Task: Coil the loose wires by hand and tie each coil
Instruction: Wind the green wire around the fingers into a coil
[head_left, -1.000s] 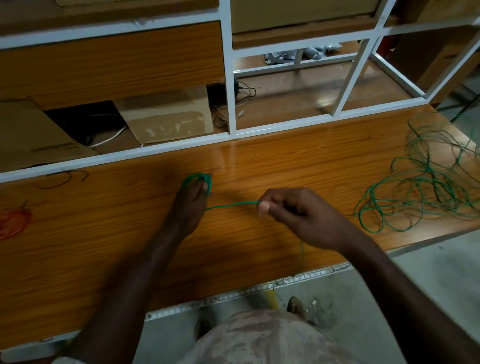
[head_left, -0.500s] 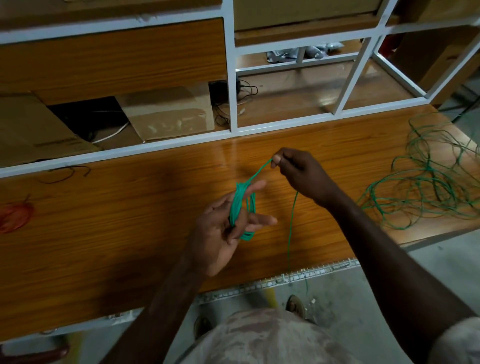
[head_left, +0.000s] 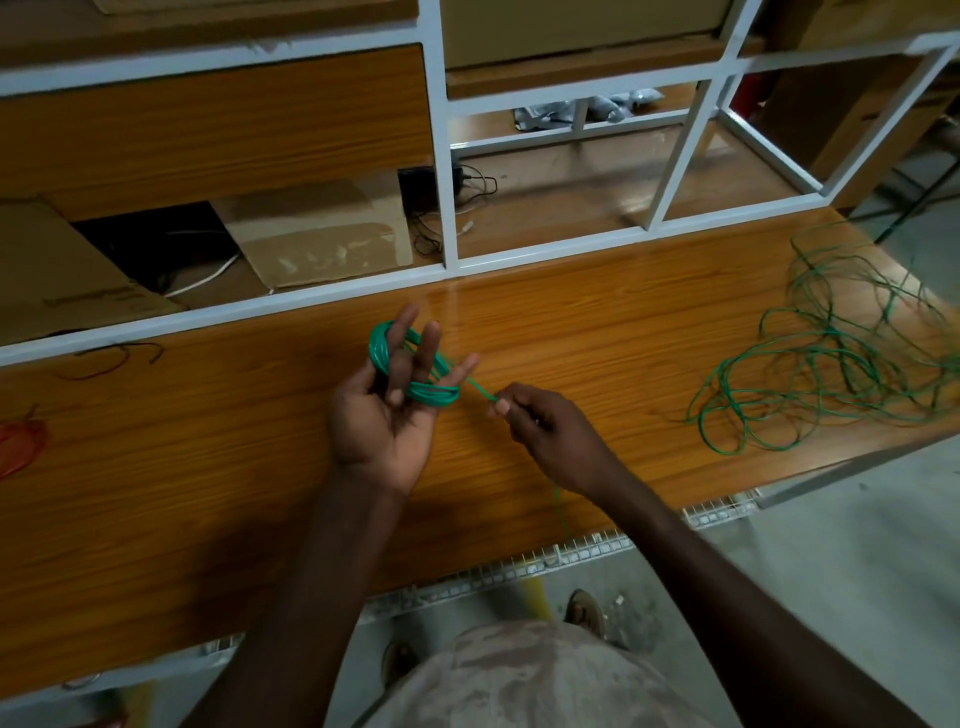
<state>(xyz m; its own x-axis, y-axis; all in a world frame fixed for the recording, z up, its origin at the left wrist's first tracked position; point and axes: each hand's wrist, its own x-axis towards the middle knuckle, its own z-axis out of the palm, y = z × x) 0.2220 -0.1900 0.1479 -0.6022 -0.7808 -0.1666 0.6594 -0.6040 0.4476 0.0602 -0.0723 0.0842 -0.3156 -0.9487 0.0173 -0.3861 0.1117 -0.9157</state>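
Left hand: we see the left hand (head_left: 384, 421) palm up over the wooden table (head_left: 156, 467), its fingers mostly straight and spread, with a green wire coil (head_left: 410, 364) looped around them.
Right hand: the right hand (head_left: 545, 431) pinches the green wire's free strand (head_left: 480, 388) between thumb and fingertips, just right of the coil; the strand runs taut from coil to pinch.
Wire tail: below the right wrist we make out a thin green line dropping past the table's near edge (head_left: 561, 512).
Loose wire: a tangled pile of green wire (head_left: 831, 358) lies at the table's right end, well apart from both hands and close to the right and front edges.
Open room: bare wood lies between the hands and the pile, and on the left as far as a red wire bundle (head_left: 21, 447) at the left border.
Edges: the white metal frame (head_left: 447, 156) rises along the table's far side, close behind the left fingertips; the near edge runs just below the forearms.
Behind the frame: cardboard pieces (head_left: 322, 234), a black adapter with thin cables (head_left: 441, 182) and a white cable (head_left: 208, 278) sit on the shelf.
Small bits: a dark wire scrap (head_left: 114, 356) lies by the frame at left.
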